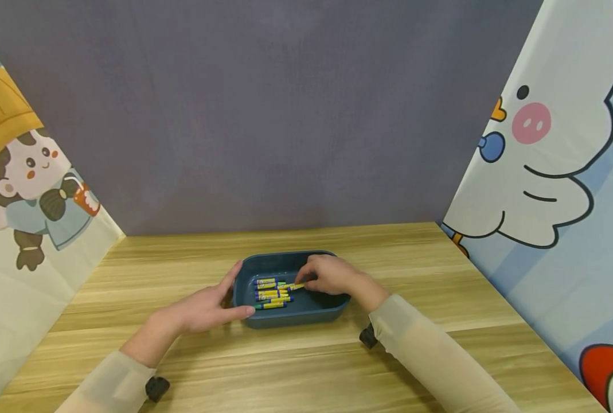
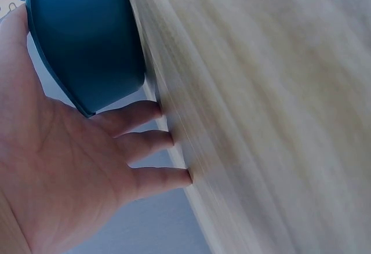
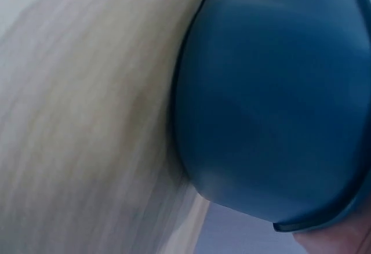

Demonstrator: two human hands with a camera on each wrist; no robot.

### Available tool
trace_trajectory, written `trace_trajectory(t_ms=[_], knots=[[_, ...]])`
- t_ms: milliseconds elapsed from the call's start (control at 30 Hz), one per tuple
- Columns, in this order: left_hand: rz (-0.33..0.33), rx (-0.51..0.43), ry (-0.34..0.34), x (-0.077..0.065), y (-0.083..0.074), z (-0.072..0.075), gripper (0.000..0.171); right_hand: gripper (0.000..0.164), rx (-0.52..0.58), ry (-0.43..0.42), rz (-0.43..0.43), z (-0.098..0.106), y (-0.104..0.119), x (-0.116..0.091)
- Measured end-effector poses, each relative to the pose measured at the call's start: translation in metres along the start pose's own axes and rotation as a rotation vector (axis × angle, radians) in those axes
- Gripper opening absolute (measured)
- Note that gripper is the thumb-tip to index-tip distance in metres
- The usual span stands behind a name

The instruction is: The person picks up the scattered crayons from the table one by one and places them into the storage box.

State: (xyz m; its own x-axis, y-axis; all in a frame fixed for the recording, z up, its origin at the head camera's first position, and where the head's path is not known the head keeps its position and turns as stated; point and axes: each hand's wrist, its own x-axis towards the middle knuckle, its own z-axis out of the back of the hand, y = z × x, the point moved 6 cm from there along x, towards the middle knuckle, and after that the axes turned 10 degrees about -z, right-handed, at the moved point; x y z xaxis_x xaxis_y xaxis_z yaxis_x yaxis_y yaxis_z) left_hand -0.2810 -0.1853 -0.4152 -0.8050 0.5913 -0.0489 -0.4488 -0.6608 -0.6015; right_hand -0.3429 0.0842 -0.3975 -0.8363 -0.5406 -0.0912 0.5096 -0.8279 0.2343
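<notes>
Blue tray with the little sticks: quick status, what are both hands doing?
Left hand open, bracing the blue plastic tray at its left wall. Right hand inside the tray, pinching one yellow-and-blue crayon. Other crayons lie in the tray. Nothing in the way.

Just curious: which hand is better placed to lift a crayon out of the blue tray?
Probably the right hand: its fingers pinch a yellow crayon inside the blue plastic tray. The left hand rests open against the tray's outer wall.

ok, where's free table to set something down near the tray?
Bare wood table behind the blue tray up to the backdrop, and right of it. The front strip between both forearms is narrow. Crowded: tray holds batteries, left hand at its side, right hand inside.
</notes>
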Motion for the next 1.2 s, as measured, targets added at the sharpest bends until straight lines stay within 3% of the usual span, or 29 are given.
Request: trace_trajectory(t_ms=[800,900,1033,1200], knots=[[-0.004,0.013,-0.006,-0.001,0.003,0.003,0.118,0.021,-0.084,-0.031,-0.031,-0.008,0.005,0.004],[-0.015,0.011,-0.008,0.0,0.002,0.003,0.118,0.023,-0.02,-0.036,-0.006,-0.005,0.005,0.003],[-0.032,0.006,-0.006,0.0,-0.001,0.003,0.119,0.025,0.188,-0.059,0.043,0.005,0.002,-0.001],[-0.014,-0.035,-0.021,-0.004,0.0,0.007,0.115,0.027,0.399,-0.174,0.06,0.03,-0.01,-0.015]])
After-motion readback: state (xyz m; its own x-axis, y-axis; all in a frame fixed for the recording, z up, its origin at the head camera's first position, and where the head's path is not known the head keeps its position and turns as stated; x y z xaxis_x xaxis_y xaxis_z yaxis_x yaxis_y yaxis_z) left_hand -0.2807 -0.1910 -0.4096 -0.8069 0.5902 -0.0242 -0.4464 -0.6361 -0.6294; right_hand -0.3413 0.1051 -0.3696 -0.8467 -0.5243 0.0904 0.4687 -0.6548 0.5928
